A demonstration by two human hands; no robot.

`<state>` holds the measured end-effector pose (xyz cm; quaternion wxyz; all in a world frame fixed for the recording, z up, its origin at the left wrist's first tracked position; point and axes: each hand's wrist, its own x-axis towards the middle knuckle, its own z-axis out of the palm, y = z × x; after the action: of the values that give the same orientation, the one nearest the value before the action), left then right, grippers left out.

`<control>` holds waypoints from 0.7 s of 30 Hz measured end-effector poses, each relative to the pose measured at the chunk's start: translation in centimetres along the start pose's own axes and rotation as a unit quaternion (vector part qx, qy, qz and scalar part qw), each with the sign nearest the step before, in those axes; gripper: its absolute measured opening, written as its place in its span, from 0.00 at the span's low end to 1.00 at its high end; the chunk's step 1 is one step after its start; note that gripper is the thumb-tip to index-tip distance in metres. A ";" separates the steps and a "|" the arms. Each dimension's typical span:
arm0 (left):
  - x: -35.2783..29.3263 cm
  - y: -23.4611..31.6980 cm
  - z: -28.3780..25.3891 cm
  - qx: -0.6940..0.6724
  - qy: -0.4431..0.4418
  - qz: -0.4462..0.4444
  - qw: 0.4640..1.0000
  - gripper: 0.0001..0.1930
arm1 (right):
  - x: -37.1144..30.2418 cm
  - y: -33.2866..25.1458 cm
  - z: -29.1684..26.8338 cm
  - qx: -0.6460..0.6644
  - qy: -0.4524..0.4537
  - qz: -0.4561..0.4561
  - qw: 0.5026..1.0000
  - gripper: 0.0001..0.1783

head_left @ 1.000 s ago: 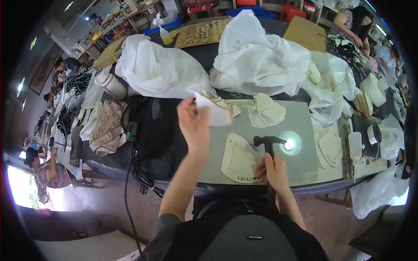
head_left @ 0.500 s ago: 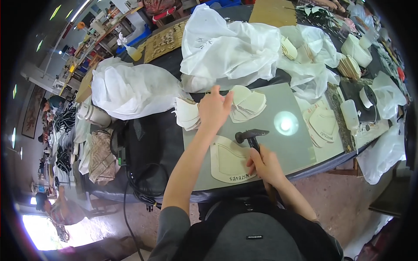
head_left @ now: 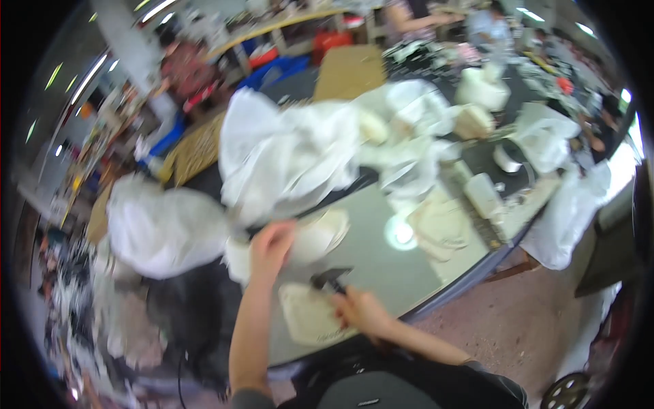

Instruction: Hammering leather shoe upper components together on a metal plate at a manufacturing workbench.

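Note:
My right hand (head_left: 364,312) grips a hammer (head_left: 332,277) by its dark handle, its metal head over the upper edge of a cream template-like panel (head_left: 306,317) with a curved outline. That panel lies on a grey-green board (head_left: 381,266). My left hand (head_left: 271,245) is between two fanned stacks of white cut pieces: the right stack (head_left: 320,235) touches or nearly touches its fingers, and the left stack (head_left: 237,259) is partly behind the wrist. Motion blur smears the left fingers, so I cannot see whether a piece is between them.
White plastic bags (head_left: 286,150) heap up behind the board, another bag (head_left: 167,225) at the left. More cream panels (head_left: 439,221) lie at the board's right, near a white bottle (head_left: 484,198) and a spool (head_left: 506,160). Other people sit at the far benches.
My view has swung to the right, so the table appears shifted left and lower. The left fingers, spread before, now look drawn together. The hammer stays in my right hand.

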<state>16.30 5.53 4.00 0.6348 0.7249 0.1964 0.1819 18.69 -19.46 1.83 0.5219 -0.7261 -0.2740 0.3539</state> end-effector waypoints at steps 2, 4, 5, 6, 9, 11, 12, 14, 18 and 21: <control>-3.8 2.2 -1.7 0.069 -0.038 -0.005 0.997 0.14 | 0.0 -0.2 -0.1 0.012 -0.001 -0.022 1.000 0.20; -6.2 2.0 -2.7 0.005 -0.054 -0.071 0.996 0.15 | -0.3 -0.7 -0.1 0.029 -0.033 -0.032 0.999 0.21; -7.0 1.6 -3.1 -0.016 -0.065 -0.115 0.991 0.15 | 0.2 -1.2 -0.7 0.028 -0.054 -0.006 0.998 0.22; -8.4 1.4 -3.6 -0.039 -0.075 -0.153 0.985 0.15 | 0.0 -1.8 -1.0 0.022 -0.073 0.015 0.997 0.23; -10.6 0.3 -5.4 -0.061 -0.130 -0.141 0.979 0.14 | 0.5 -1.6 -1.1 0.031 -0.080 0.000 0.996 0.25; -11.7 -0.1 -5.8 -0.056 -0.152 -0.147 0.976 0.14 | 0.1 -2.1 -1.5 0.013 -0.102 0.019 0.994 0.26; -11.9 -0.2 -5.9 -0.051 -0.173 -0.147 0.973 0.15 | 0.0 -2.5 -1.8 0.012 -0.108 0.021 0.994 0.26; -12.2 -0.1 -5.7 -0.021 -0.155 -0.142 0.977 0.15 | -0.3 -2.6 -1.8 -0.017 -0.093 0.025 0.995 0.26; -10.3 -0.2 -4.9 0.070 -0.214 -0.176 0.958 0.17 | 1.1 -1.9 -1.9 0.002 -0.056 0.057 0.997 0.26; -9.4 1.1 -4.8 0.053 -0.212 -0.165 0.962 0.18 | 1.0 -2.4 -2.3 0.024 -0.023 0.070 0.997 0.25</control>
<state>5.89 4.60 5.55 0.6441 0.7367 0.1835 -0.0940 21.04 -19.28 4.39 0.5065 -0.7227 -0.2260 0.4125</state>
